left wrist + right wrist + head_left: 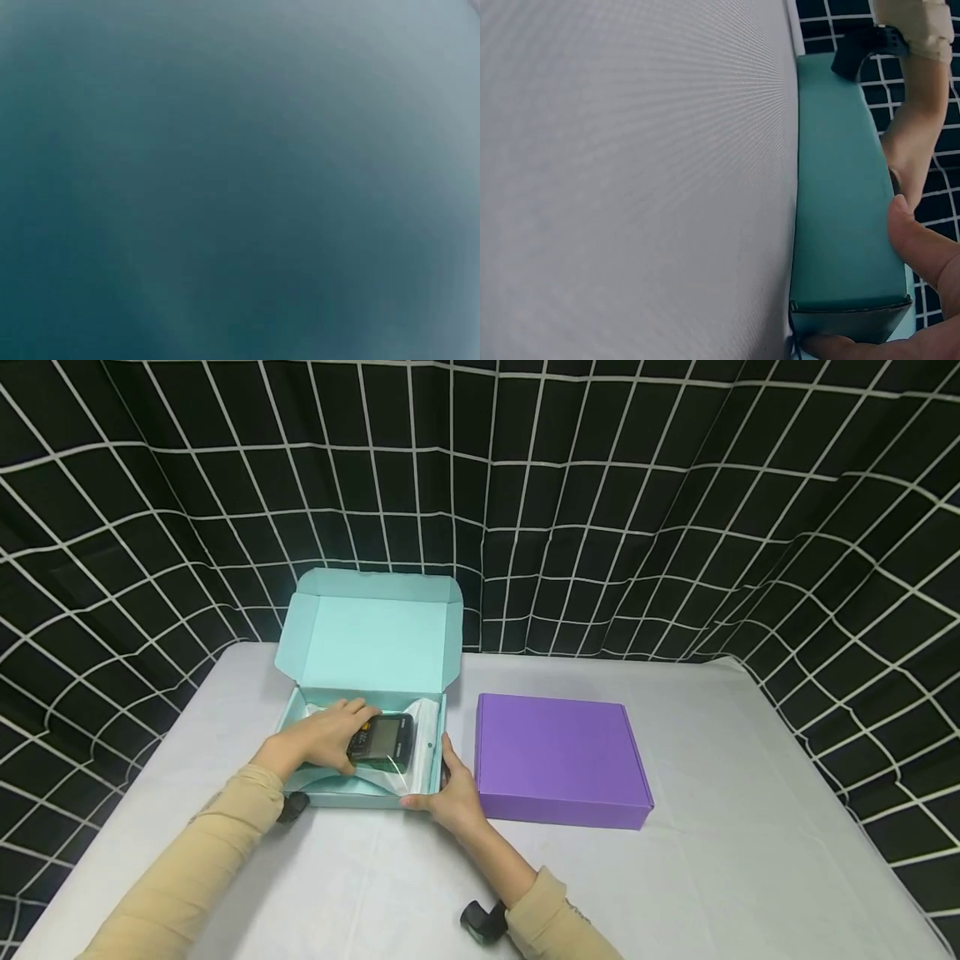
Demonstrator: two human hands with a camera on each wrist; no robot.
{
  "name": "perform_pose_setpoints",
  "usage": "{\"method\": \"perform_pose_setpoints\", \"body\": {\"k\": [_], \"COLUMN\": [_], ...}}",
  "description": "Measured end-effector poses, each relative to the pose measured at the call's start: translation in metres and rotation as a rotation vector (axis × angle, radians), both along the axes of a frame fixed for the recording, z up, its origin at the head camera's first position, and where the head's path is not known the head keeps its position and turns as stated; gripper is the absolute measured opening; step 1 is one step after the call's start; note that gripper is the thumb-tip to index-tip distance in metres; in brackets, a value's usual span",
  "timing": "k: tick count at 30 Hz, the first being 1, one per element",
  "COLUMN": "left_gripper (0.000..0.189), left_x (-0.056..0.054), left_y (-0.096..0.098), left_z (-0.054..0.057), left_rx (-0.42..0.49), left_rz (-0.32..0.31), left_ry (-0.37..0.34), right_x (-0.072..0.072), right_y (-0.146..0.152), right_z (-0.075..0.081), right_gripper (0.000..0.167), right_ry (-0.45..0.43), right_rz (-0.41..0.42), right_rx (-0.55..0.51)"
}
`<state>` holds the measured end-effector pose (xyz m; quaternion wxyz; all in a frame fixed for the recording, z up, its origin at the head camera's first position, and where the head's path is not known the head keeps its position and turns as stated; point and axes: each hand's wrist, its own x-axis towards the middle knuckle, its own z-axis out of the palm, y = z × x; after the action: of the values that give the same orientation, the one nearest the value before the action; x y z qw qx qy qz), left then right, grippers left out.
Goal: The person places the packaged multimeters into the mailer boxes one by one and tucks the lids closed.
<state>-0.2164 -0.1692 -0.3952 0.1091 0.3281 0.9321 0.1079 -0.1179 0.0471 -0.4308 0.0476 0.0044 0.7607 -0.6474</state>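
A teal cardboard box [352,800] sits on the table with its lid [380,639] raised at the back. In it lies a black handheld device [392,739] with a grey screen, which looks like a multimeter, over a clear and white plastic bag [425,731]. My left hand [330,735] grips the device's left part from above, thumb on the near side. At the box's front right corner my right hand [453,797] holds on, thumb at the front rim and fingers along the right wall. The right wrist view shows that thumb [911,232] against the front wall.
A closed purple box [562,752] stands just right of the teal one on the white-covered table [750,827]. Black cloth with a white grid [585,510] hangs behind and at both sides. The left wrist view is a teal-grey blur.
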Motion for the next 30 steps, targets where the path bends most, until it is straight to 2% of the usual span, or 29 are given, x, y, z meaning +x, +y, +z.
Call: {"method": "perform_pose_setpoints", "body": {"k": [8,13,26,30], "left_gripper": [0.092,0.094,0.091,0.09], "left_x": [0.002,0.003,0.004,0.005], "left_y": [0.008,0.013,0.016,0.018], "left_z": [-0.003,-0.004,-0.004,-0.003], "left_rx": [-0.077,-0.127,-0.141,-0.139], "left_rz": [-0.003,0.009,0.012,0.022], "left_ry": [0.009,-0.014,-0.029,-0.024], "right_x": [0.0,0.0,0.0,-0.002], "right_y": [-0.001,-0.001,0.0,0.001], "right_z": [0.0,0.0,-0.001,0.003], "right_gripper": [0.114,0.114,0.114,0.115], "right_ry": [-0.006,-0.012,-0.003,-0.015], "right_rz": [-0.005,-0.002,0.002,0.007], "right_rx": [0.01,-0.007,-0.004,0.051]}}
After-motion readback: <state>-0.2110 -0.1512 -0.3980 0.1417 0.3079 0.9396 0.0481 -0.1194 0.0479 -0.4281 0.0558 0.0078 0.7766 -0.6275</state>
